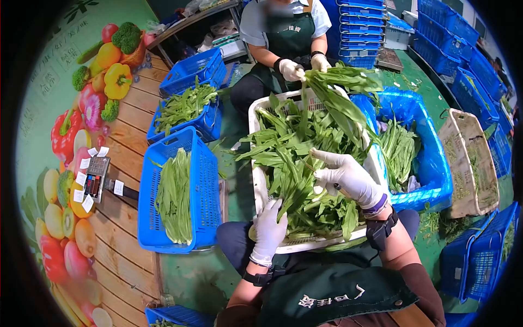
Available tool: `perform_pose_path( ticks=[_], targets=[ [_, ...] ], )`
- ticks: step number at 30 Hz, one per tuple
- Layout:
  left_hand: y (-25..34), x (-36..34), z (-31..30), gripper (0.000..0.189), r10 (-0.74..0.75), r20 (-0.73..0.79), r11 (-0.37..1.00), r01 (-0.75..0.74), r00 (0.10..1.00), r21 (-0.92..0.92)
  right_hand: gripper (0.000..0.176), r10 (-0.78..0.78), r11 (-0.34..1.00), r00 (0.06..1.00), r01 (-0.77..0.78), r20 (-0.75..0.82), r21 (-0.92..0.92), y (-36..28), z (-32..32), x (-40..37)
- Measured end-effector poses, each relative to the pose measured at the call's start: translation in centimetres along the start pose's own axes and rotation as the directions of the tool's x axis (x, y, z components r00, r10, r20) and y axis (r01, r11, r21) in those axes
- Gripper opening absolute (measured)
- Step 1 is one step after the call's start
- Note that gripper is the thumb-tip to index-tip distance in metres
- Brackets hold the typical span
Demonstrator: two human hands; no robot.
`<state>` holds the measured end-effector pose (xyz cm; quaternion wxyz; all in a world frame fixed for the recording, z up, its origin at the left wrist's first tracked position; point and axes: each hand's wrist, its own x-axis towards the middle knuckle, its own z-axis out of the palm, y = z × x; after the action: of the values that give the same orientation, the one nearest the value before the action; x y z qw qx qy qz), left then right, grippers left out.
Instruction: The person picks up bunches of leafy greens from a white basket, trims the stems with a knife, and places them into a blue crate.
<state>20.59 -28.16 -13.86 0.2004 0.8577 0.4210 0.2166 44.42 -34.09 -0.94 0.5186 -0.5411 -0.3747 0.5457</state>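
My left hand (267, 231), in a white glove, is closed around the lower part of some long-leaved greens (294, 188) at the near left of a white crate (258, 188). My right hand (351, 177), also gloved, hovers over the same crate. Its thumb and finger tips are slightly apart, near a thin brownish stem or leaf edge. The other fingers are curled, with a small dark thing showing at them that I cannot make out. Loose greens (338, 212) fill the crate under both hands.
Opposite, a co-worker's gloved hands (305, 68) hold a bunch of greens (348, 82) over the crate's far end. Left stands a blue crate (204, 185) with aligned greens; right, a blue-lined crate (436, 169) with more. A scale display (97, 177) is at far left.
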Motion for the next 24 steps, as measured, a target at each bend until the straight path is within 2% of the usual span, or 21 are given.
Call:
perform_pose_path(
  ticks=[1, 3, 4, 6, 8, 10, 12, 13, 16, 17, 18, 20, 21, 22, 24],
  targets=[
    [0.1, 0.0, 0.0, 0.044, 0.000, 0.001, 1.000, 0.000, 1.000, -0.003, 0.064, 0.021, 0.999, 1.000, -0.021, -0.014, -0.029, -0.7, -0.1, -0.3],
    [0.3, 0.2, -0.2, 0.050, 0.005, 0.027, 0.983, -0.010, 1.000, 0.182, 0.065, -0.014, 1.000, 0.999, 0.015, -0.049, 0.015, -0.7, -0.6, -0.3],
    [0.6, 0.3, -0.4, 0.050, 0.001, 0.022, 0.985, -0.005, 1.000, 0.175, 0.065, -0.043, 0.998, 0.998, 0.046, -0.051, 0.042, -0.8, -0.8, -0.2],
    [1.1, 0.4, -0.7, 0.055, 0.057, 0.035, 0.936, -0.066, 0.998, 0.347, 0.067, -0.021, 0.999, 0.999, 0.020, -0.028, -0.032, -0.7, -0.9, -0.3],
    [1.2, 0.3, -0.5, 0.059, 0.081, 0.032, 0.927, -0.087, 0.996, 0.365, 0.068, 0.000, 0.989, 1.000, 0.002, 0.015, -0.146, -0.5, -0.5, -0.1],
    [1.5, 0.3, -0.5, 0.060, 0.117, 0.035, 0.908, -0.121, 0.992, 0.400, 0.071, -0.003, 0.986, 1.000, 0.005, 0.011, -0.164, -0.2, -0.1, 0.5],
    [2.2, 0.1, -0.8, 0.062, 0.122, 0.028, 0.910, -0.123, 0.992, 0.396, 0.072, 0.042, 0.968, 0.998, -0.054, -0.056, -0.246, -0.1, -0.2, 1.5],
    [2.6, 0.2, -1.0, 0.064, 0.126, 0.021, 0.910, -0.124, 0.992, 0.396, 0.072, 0.057, 0.982, 0.998, -0.058, -0.008, -0.182, 0.8, -0.6, 2.4],
    [3.1, 0.2, -1.2, 0.068, 0.155, 0.043, 0.892, -0.159, 0.987, 0.423, 0.055, 0.090, 0.946, 0.996, -0.085, 0.001, -0.311, 1.4, -0.2, 3.1],
    [3.1, 0.2, -1.0, 0.070, 0.159, 0.052, 0.888, -0.166, 0.986, 0.428, 0.050, -0.065, 0.918, 0.996, 0.081, 0.053, -0.388, 3.1, -0.6, 3.9],
    [3.0, 0.2, -0.9, 0.068, 0.155, 0.061, 0.890, -0.166, 0.986, 0.425, 0.051, -0.121, 0.853, 0.992, 0.124, 0.037, -0.507, 4.2, -0.9, 4.6],
    [2.7, 0.2, -0.7, 0.066, 0.104, 0.076, 0.897, -0.127, 0.992, 0.424, 0.051, -0.234, 0.665, 0.972, 0.140, -0.026, -0.734, 4.3, -0.8, 4.5],
    [2.5, 0.3, -0.6, 0.061, 0.080, 0.068, 0.917, -0.100, 0.994, 0.385, 0.047, -0.307, 0.466, 0.949, 0.084, -0.072, -0.881, 4.1, -0.7, 4.3],
    [2.0, 0.3, -0.4, 0.061, 0.087, 0.068, 0.917, -0.107, 0.994, 0.383, 0.047, -0.311, 0.464, 0.947, 0.080, -0.077, -0.882, 3.9, -1.0, 4.2],
    [0.2, 0.1, 0.6, 0.051, 0.040, 0.029, 0.967, -0.046, 0.999, 0.252, 0.049, -0.491, 0.596, 0.828, 0.095, -0.268, -0.797, 3.8, -1.9, 3.9]
  ],
)
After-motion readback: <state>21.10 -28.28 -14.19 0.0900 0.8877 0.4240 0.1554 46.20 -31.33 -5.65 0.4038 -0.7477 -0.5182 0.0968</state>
